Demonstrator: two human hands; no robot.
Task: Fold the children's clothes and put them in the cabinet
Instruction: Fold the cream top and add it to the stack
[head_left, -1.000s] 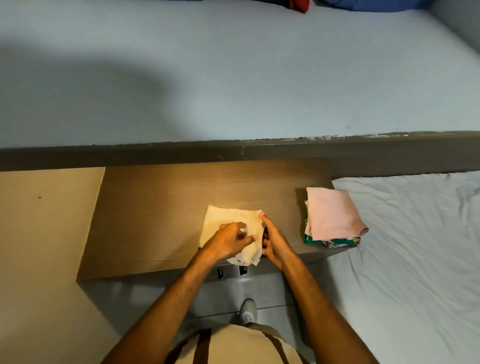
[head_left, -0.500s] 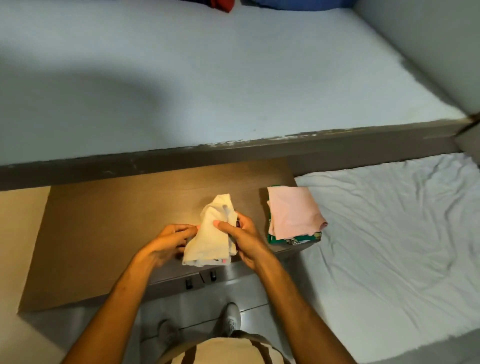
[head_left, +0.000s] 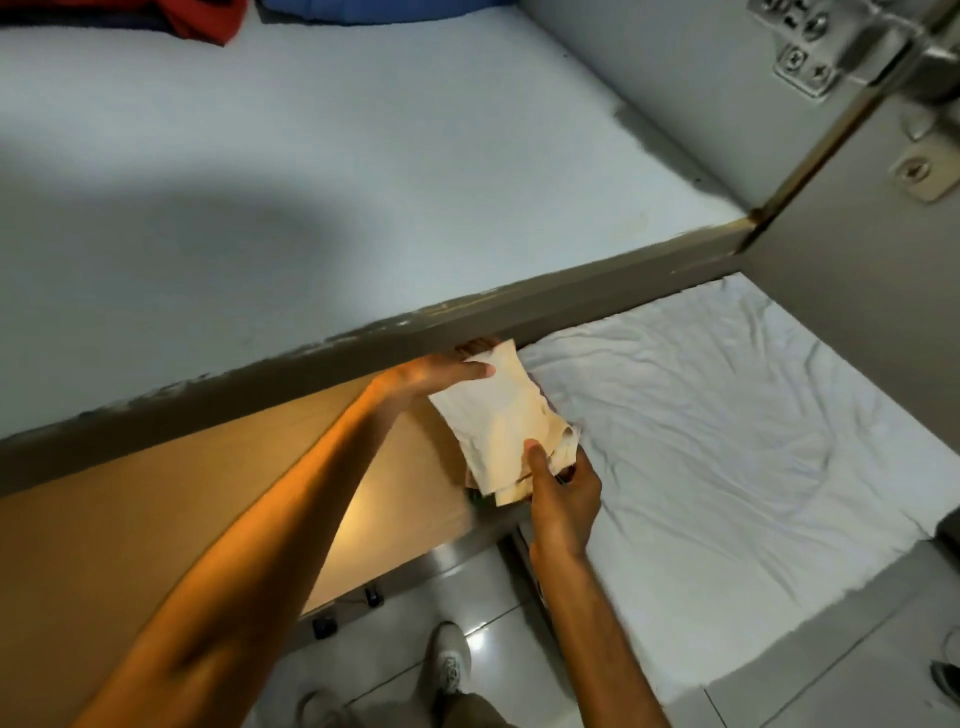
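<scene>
A folded cream garment (head_left: 498, 421) lies flat at the right end of the wooden table (head_left: 156, 519), on top of the pile of folded clothes, which it almost wholly hides. My left hand (head_left: 441, 371) holds its far edge, fingers spread over the top. My right hand (head_left: 558, 491) pinches its near corner, thumb on top. Above and behind runs the pale cabinet shelf (head_left: 311, 182) with its grey front edge (head_left: 467, 317).
A bed with a creased white sheet (head_left: 727, 441) lies to the right of the table. The open cabinet door (head_left: 857, 249) with metal hinges stands at the upper right. Red and blue clothes (head_left: 208, 21) sit at the shelf's back. Tiled floor and my shoes are below.
Both hands lifted the cream garment from the table's middle and carried it right onto the pink-topped pile. The view swung to the right, bringing the cabinet door into sight.
</scene>
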